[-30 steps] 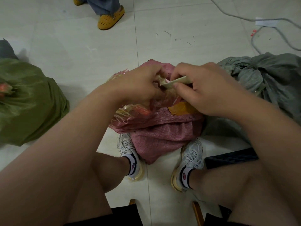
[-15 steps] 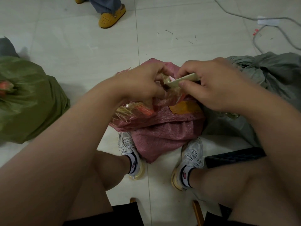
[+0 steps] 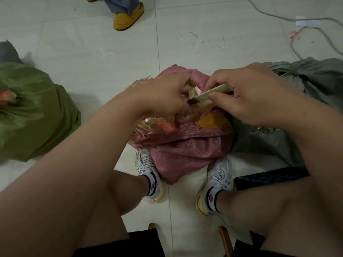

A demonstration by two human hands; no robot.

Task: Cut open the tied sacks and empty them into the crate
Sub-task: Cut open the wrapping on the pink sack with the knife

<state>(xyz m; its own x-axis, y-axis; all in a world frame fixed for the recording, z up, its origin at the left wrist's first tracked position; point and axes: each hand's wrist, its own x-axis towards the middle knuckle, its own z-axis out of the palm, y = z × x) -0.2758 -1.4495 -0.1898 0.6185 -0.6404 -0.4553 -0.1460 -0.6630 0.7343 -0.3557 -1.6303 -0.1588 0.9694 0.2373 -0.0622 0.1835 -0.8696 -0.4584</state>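
At the centre of the frame, the left hand [image 3: 163, 95] clutches the gathered neck of the pink woven plastic sack [image 3: 185, 145] standing between the person's feet. The right hand [image 3: 256, 95] grips a pale, flat-handled cutter [image 3: 209, 93], its dark tip at the neck. A black slatted crate [image 3: 269, 178] sits at lower right.

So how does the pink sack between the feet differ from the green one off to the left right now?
The pink sack stands between the feet with both hands at its top: the left hand grips its gathered neck, the right hand holds a pale cutter against it. The green sack sits apart, untouched, its neck bunched shut. The pink one looks coarse and dull, the green one smoother and shinier. Both are bulging sacks on the tiled floor.
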